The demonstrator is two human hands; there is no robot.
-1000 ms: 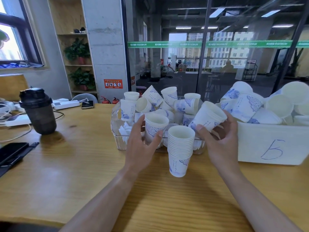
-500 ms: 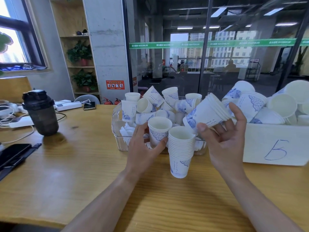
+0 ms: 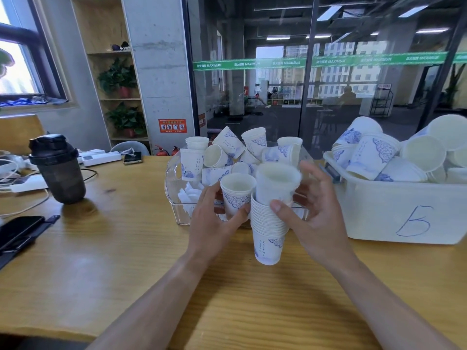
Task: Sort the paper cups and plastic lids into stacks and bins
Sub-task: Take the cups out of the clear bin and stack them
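Note:
A tall stack of white paper cups with blue print [image 3: 268, 238] stands on the wooden table in front of me. My right hand [image 3: 313, 213] holds a small nested bunch of cups [image 3: 276, 184], upright and partly seated in the top of that stack. My left hand [image 3: 214, 221] grips a single cup [image 3: 236, 193] just left of the stack. Behind them a clear plastic bin [image 3: 171, 183] holds loose cups and white plastic lids [image 3: 189, 197].
A white bin marked with a blue letter [image 3: 404, 215] full of cups stands at the right. A dark shaker bottle [image 3: 58, 170], cables and a power strip [image 3: 99, 157] lie at the left, with a black phone [image 3: 17, 229] near the left edge.
My right hand swung its tilted bunch of cups from the right over to the stack and turned it upright onto the top. My left hand kept holding its cup.

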